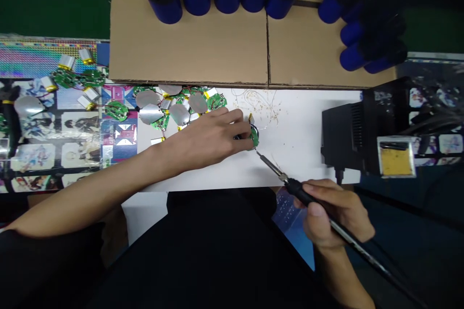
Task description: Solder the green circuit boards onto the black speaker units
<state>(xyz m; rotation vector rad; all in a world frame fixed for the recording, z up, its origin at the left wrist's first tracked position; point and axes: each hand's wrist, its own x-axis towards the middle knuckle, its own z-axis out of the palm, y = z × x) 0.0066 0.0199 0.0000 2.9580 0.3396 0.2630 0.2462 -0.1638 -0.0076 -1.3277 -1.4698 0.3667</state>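
My left hand pinches a small round green circuit board against the white sheet, its fingertips covering part of the board. My right hand grips a black-handled soldering iron. The iron's thin metal tip rests at the lower edge of the board, and any contact point is too small to make out. Beyond my left hand lies a heap of green circuit boards mixed with small silver pouch batteries and thin grey discs.
A cardboard sheet carries rows of blue cylinders along the far side. A black soldering station and a yellow sponge tray stand to the right. More boards and batteries lie on a printed mat at left.
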